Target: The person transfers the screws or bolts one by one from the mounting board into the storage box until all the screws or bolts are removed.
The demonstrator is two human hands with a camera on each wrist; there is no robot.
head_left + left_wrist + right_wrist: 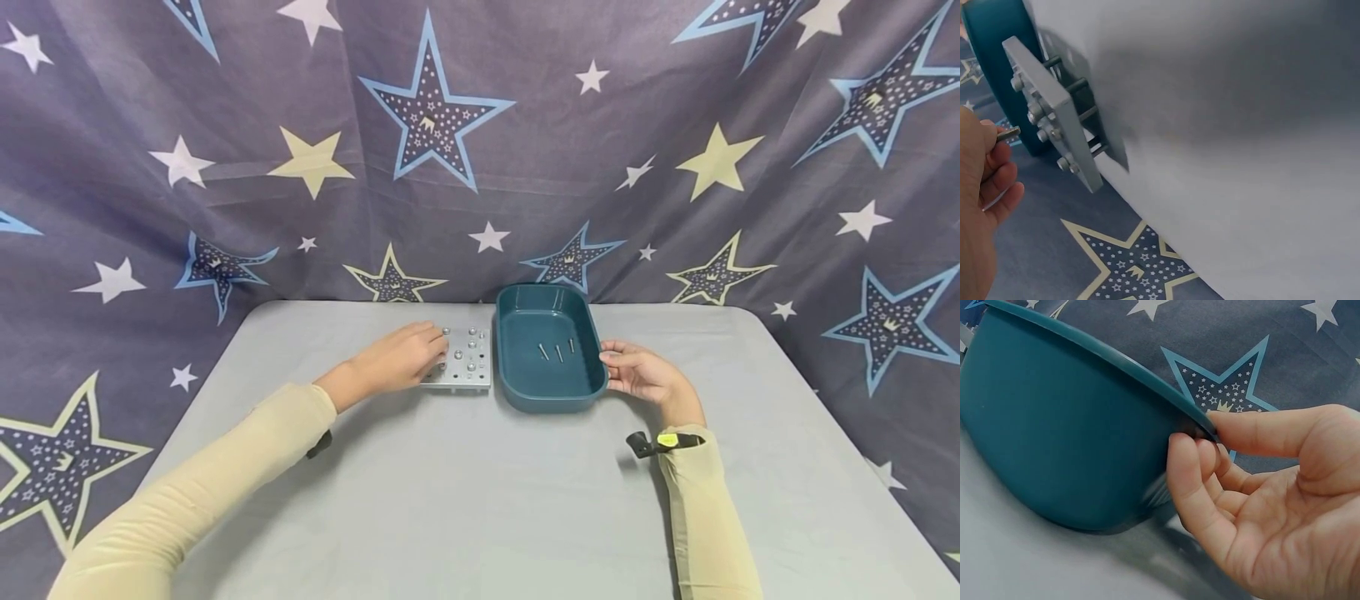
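My left hand is over the left part of a silver metal plate, hiding that side. In the left wrist view a small metal bolt is pinched between its thumb and fingers, tip pointing out toward the plate. Several bolts stand in the plate with their heads up and shanks protruding below. My right hand pinches the right rim of a teal plastic basin, thumb on top and fingers curled under the lip. Three loose bolts lie on the basin's floor.
The plate and basin stand side by side near the back of a table with a grey cover. Right behind the table hangs a dark curtain with stars. A black wrist camera juts out from the right wrist.
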